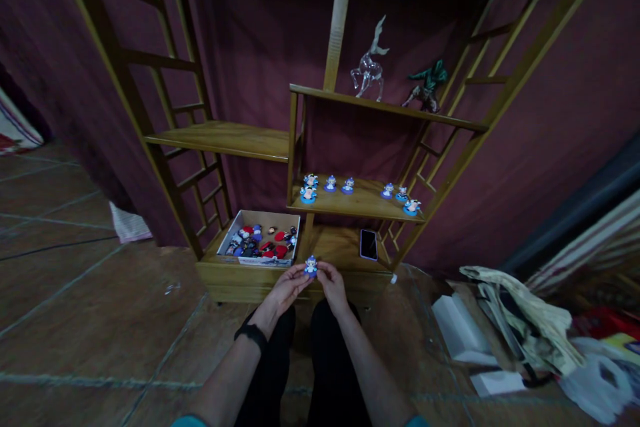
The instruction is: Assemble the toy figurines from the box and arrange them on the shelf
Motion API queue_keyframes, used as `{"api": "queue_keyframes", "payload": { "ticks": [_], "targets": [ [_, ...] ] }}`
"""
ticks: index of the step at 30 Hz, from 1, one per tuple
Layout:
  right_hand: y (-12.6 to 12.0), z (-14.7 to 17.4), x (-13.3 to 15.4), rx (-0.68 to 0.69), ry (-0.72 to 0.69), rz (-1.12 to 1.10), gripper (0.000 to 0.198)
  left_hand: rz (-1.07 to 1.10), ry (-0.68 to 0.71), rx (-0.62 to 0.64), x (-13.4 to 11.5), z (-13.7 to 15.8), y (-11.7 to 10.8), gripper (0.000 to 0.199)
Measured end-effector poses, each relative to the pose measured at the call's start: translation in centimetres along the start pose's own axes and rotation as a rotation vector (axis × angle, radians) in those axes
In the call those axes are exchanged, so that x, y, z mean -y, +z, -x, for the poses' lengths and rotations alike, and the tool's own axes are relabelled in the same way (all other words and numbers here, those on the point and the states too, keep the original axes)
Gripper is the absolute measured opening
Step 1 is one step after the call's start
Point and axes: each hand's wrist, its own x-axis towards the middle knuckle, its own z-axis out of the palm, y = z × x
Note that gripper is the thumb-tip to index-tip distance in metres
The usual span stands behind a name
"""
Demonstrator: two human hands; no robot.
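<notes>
A small purple-and-white toy figurine (311, 266) is held upright in front of the cabinet's lower edge. My left hand (286, 289) pinches it from the left, fingers closed at its side and base. From the other side, the fingers of my right hand (332, 284) close on it too. Just beyond my left hand sits an open cardboard box (254, 261) with a jumble of red, purple and dark small figurines (257, 232). On the shelf (367, 199) above, several similar figurines stand: blue-based ones (309, 195) at the left, purple ones (348, 185) mid-shelf, and a mixed group (401, 194) at the right.
A phone (369, 245) lies on the lower board at right. A clear deer ornament (371, 70) and a dark green figure (428, 88) stand on the top shelf. White boxes (463, 328), a pale cloth bag (530, 317) and plastic bags (597, 373) lie on the floor at right.
</notes>
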Motion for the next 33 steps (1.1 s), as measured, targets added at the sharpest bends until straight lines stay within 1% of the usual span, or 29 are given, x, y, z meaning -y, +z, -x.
{"api": "queue_keyframes", "payload": {
  "ticks": [4,8,12,16,21,28,31,33],
  "targets": [
    [0.0,0.0,0.2,-0.018,0.005,-0.017,0.031,-0.088,0.008,0.020,-0.1,0.3,0.3,0.037],
    [0.0,0.1,0.6,0.020,-0.006,-0.038,0.036,-0.184,0.011,0.029,-0.2,0.6,0.5,0.038],
    [0.0,0.2,0.9,0.038,0.000,-0.022,0.039,-0.225,0.019,0.056,-0.3,0.7,0.6,0.039],
    [0.0,0.0,0.8,0.016,-0.016,0.006,0.033,-0.213,0.021,0.006,-0.2,0.6,0.6,0.043],
    [-0.1,-0.2,0.7,-0.020,-0.020,-0.008,0.029,-0.186,-0.012,-0.038,-0.2,0.3,0.5,0.035],
    [-0.3,-0.1,1.0,-0.018,-0.044,-0.035,0.026,-0.165,-0.016,-0.029,-0.2,0.2,0.2,0.031],
    [-0.4,-0.1,1.2,-0.008,-0.045,-0.049,0.024,-0.143,-0.013,-0.022,-0.2,0.2,0.3,0.025],
    [-0.5,-0.2,1.4,0.002,-0.021,-0.076,0.024,-0.124,-0.015,-0.030,-0.1,0.2,0.4,0.020]
  ]
}}
